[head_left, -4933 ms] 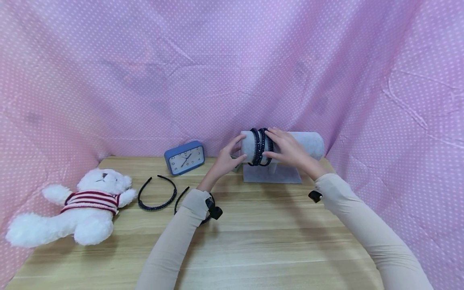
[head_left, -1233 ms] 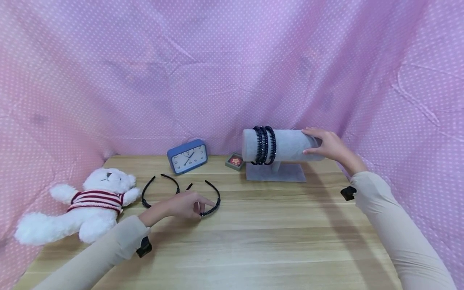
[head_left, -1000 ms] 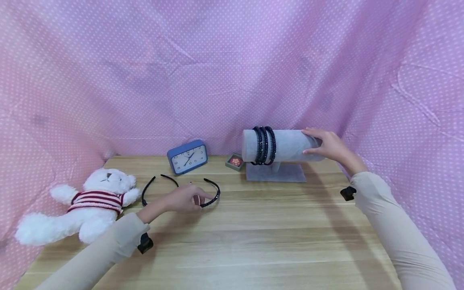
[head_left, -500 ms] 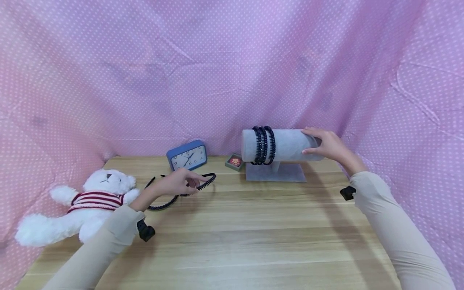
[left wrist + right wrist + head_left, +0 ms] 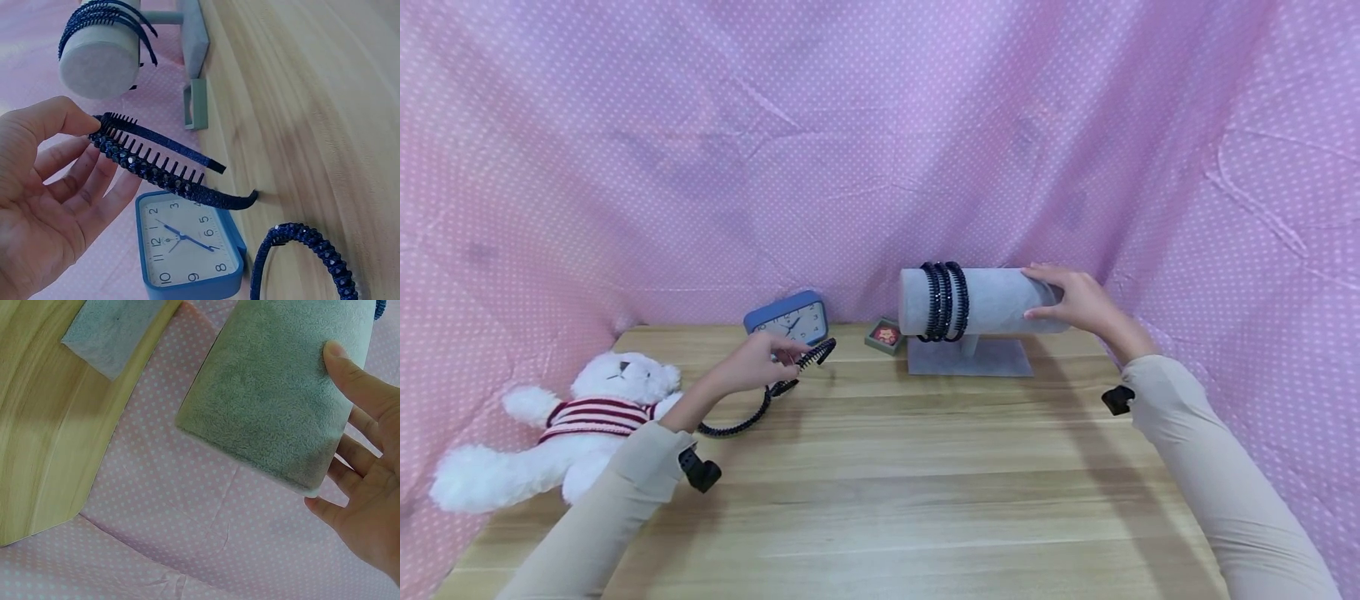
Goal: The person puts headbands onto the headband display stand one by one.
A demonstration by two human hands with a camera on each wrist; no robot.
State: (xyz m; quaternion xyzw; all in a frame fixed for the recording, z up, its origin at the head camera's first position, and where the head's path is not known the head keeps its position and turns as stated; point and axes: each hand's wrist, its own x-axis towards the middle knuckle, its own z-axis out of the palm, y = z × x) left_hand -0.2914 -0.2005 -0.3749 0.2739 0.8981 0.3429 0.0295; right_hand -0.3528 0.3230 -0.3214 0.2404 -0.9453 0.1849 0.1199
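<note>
My left hand (image 5: 752, 364) pinches a black beaded headband (image 5: 147, 165) at its beaded middle, between thumb and fingers. Small comb teeth line its inner side, and both tips point away from the palm, above the tabletop. At the right, my right hand (image 5: 1078, 302) grips the end of a grey velvet T-bar display stand (image 5: 996, 300), its thumb on the near side of the roll. Several black headbands (image 5: 946, 302) hang round the left part of that roll. Another beaded headband (image 5: 315, 244) lies on the table, partly hidden by my left hand in the head view.
A blue alarm clock (image 5: 811, 318) stands behind my left hand. Between it and the stand is a small green box (image 5: 885, 335) with a star. A white teddy bear (image 5: 595, 425) in a striped sweater lies at the left. Pink dotted cloth (image 5: 880, 167) hangs behind the table.
My left hand left the roll, took the headband from the table, lifted it and turned it tips-outward. My right hand moved from the headbands to the roll's right end and stays there.
</note>
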